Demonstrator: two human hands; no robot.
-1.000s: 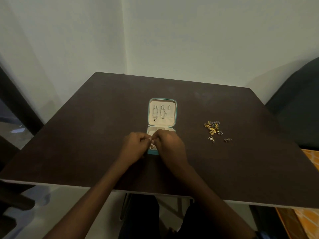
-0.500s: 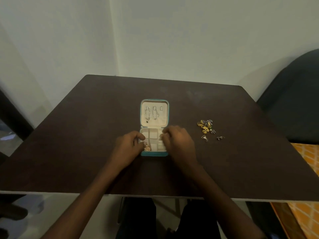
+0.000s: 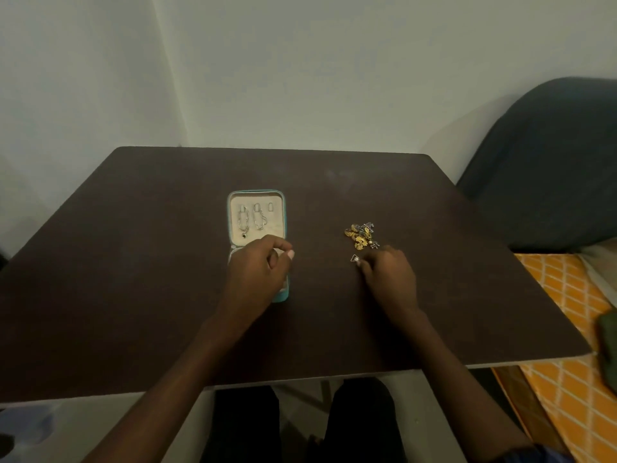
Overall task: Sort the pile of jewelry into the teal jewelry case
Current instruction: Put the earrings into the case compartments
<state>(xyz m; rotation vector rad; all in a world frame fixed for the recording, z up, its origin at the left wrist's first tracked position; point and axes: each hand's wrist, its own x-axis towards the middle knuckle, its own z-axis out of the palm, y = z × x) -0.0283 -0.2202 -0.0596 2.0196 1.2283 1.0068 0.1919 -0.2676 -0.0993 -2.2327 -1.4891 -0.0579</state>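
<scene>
We are working at a dark table (image 3: 133, 262) with the teal jewelry case (image 3: 256, 218) lying open near its middle and the pile of jewelry (image 3: 361, 233) sitting well to the right of it.

Our left hand (image 3: 258, 275) is hovering over the case's lower tray with fingers loosely curled, holding nothing we can see; our right hand (image 3: 389, 279) is resting just below the pile, its fingertips curling at a small triangular piece (image 3: 355, 259), though we cannot tell whether it is gripped. Bare tabletop is lying between case and pile and running wide to the left edge and near edge; a dark chair (image 3: 547, 168) is standing past the right corner.
</scene>
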